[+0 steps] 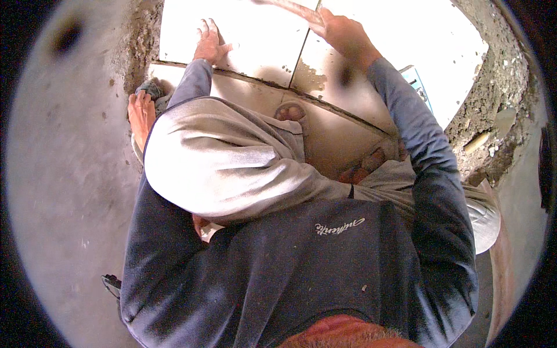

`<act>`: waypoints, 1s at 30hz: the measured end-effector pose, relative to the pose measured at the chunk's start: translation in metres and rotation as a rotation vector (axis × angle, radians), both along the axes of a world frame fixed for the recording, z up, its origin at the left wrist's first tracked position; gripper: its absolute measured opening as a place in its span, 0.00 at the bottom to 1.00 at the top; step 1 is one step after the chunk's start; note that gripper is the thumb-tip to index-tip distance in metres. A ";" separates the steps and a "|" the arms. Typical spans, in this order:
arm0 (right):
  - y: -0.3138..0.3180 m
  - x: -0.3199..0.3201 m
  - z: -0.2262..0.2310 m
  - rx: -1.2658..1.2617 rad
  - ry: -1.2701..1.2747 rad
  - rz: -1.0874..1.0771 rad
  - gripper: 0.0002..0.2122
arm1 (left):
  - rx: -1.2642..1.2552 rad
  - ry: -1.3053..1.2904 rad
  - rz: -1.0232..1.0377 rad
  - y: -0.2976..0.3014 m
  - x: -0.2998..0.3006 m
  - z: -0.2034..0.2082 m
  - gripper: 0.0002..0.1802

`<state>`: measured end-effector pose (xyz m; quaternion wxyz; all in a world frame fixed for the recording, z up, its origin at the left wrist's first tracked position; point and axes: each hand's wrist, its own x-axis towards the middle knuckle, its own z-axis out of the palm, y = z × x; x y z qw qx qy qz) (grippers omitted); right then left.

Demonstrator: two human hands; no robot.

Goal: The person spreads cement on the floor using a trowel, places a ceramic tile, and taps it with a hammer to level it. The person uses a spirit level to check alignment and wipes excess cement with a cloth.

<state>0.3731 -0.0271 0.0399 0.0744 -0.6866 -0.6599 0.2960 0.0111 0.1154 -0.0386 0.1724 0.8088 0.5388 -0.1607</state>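
Observation:
My left hand (pixel 210 45) lies flat on a large white floor tile (pixel 249 35), its fingers spread. My right hand (pixel 348 39) is closed around the pale wooden handle (pixel 293 8) of a tool, above the tiles on the right. The tool's far end runs out of the picture at the top, so its kind does not show. Dark joints part the tiles, and a wet brownish patch (pixel 310 76) marks one of them. At the left, beside my knee, a further hand (pixel 140 115) rests by a crumpled grey-green cloth-like thing (pixel 149 89); its arm is hidden.
My sandalled foot (pixel 290 112) and the toes of my other foot (pixel 361 169) rest on the near tiles. Rough mortar with rubble (pixel 502 93) borders the right; a yellowish piece (pixel 477 143) lies there. A blue-and-white flat item (pixel 416 86) shows beside my right sleeve. Grey floor (pixel 69 174) spreads left.

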 end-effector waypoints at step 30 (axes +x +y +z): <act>-0.040 -0.031 -0.014 0.328 0.093 0.115 0.17 | -0.008 0.121 0.054 -0.049 -0.017 0.023 0.66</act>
